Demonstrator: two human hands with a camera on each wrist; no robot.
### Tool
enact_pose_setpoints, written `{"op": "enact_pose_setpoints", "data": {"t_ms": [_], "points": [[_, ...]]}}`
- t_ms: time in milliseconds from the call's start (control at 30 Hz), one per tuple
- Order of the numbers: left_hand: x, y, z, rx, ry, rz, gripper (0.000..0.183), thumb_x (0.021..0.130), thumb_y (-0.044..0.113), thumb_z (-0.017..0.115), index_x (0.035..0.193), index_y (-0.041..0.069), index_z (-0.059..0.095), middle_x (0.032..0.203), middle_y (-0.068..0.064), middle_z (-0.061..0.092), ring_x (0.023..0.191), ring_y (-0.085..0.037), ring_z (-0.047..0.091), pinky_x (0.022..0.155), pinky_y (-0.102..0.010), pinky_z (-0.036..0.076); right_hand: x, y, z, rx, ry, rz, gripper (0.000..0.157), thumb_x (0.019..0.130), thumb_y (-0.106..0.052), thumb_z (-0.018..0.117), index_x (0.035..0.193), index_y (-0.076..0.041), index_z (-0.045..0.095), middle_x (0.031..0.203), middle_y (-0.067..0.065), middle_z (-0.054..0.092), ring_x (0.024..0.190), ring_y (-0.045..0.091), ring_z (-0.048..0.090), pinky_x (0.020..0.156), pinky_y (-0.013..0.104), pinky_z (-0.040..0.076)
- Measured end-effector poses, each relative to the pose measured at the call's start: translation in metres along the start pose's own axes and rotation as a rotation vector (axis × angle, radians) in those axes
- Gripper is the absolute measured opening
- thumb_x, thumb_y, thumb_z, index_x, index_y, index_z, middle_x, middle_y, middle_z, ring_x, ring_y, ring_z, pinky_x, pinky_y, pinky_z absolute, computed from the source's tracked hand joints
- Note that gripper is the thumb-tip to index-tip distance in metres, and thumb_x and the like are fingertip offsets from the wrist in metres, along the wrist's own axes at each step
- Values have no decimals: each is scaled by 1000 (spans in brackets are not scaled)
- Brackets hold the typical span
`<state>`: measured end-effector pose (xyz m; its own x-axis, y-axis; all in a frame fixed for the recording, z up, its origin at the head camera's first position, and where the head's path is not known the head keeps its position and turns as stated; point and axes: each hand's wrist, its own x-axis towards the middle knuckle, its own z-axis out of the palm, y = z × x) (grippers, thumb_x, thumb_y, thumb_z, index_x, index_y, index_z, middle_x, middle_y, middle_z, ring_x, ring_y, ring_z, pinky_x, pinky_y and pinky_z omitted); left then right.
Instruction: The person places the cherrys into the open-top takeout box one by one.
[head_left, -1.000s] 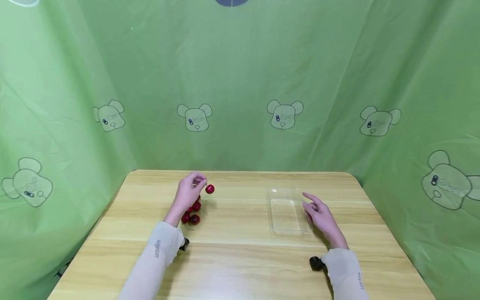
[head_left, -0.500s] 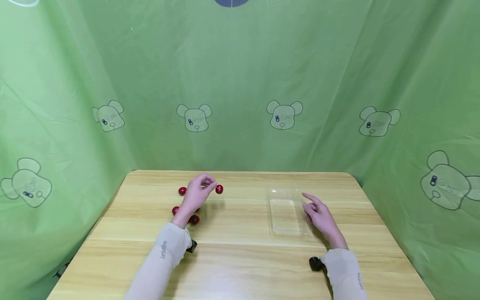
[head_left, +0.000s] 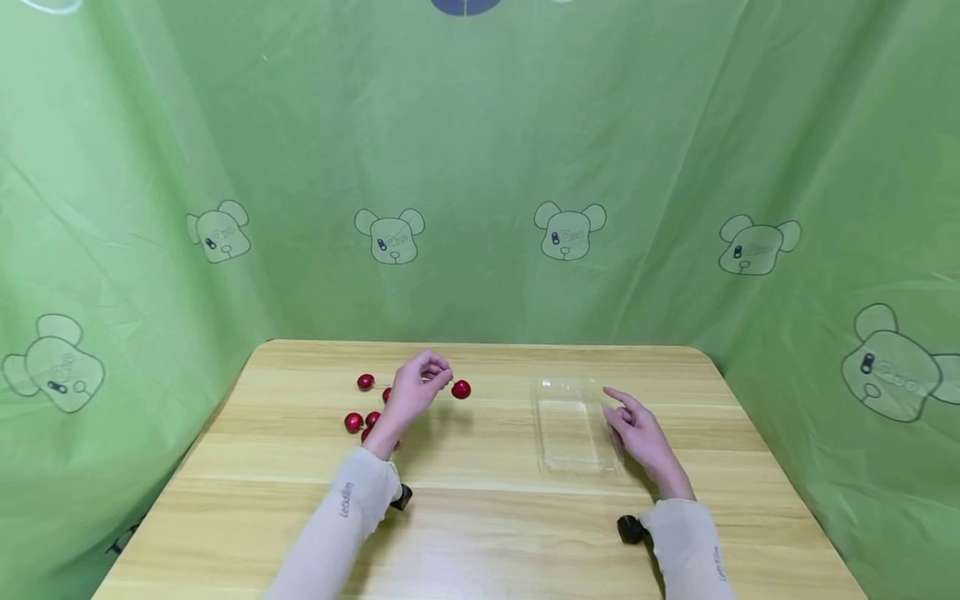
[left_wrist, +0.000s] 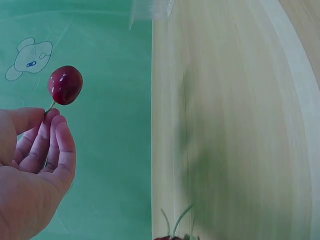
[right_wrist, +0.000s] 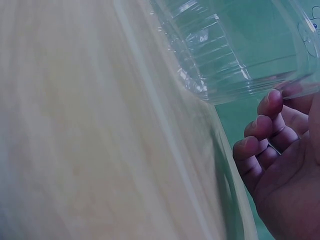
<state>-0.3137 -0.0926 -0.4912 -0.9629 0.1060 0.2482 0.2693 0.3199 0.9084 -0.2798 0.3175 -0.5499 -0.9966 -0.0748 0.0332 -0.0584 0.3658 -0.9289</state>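
My left hand (head_left: 420, 385) pinches the thin stem of a glossy dark red cherry (head_left: 461, 389) between thumb and fingertips. The cherry hangs above the table, to the right of the hand; the left wrist view shows the green stem (left_wrist: 50, 106) running into the pinch. Several more cherries (head_left: 354, 422) lie at the left, partly hidden by my left forearm. A clear plastic box (head_left: 573, 465) stands right of the middle. My right hand (head_left: 640, 431) is at its right side, index finger extended along the rim and other fingers loosely bent, fingertips against the wall in the right wrist view.
The light wooden table (head_left: 480, 533) has rounded far corners. Green curtains (head_left: 480, 292) with bear-head prints hang behind it and on both sides. Black wrist cameras (head_left: 632, 528) sit under both sleeves.
My left hand has moved to the right with the pinched cherry, toward the plastic box, uncovering more of the cherries on the table. My right hand and the box have stayed in place.
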Motion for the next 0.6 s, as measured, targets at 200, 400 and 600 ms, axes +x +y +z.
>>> {"op": "enact_pose_setpoints", "data": {"t_ms": [200,400,600], "points": [[2,1,14,-28,-18,24,10,97,12,72,106,7,68,96,-9,74,86,-18,69,79,-29,59,0,-1,1,12,-1,-5,57,109,-24,55,159,-5,36,73,6,54,58,14,50,55,28,46],[5,-1,28,-50,-37,42,10,97,12,72,104,6,70,94,-10,75,83,-14,69,78,-27,60,1,-1,3,1,-3,-3,55,109,-21,54,159,-5,37,73,5,53,58,14,50,54,28,46],[5,1,41,-61,-73,23,9,96,10,72,104,6,69,95,-10,74,84,-15,68,79,-29,60,0,-1,4,-5,0,-12,55,109,-22,54,158,-4,37,71,2,52,57,12,49,54,28,46]]}}
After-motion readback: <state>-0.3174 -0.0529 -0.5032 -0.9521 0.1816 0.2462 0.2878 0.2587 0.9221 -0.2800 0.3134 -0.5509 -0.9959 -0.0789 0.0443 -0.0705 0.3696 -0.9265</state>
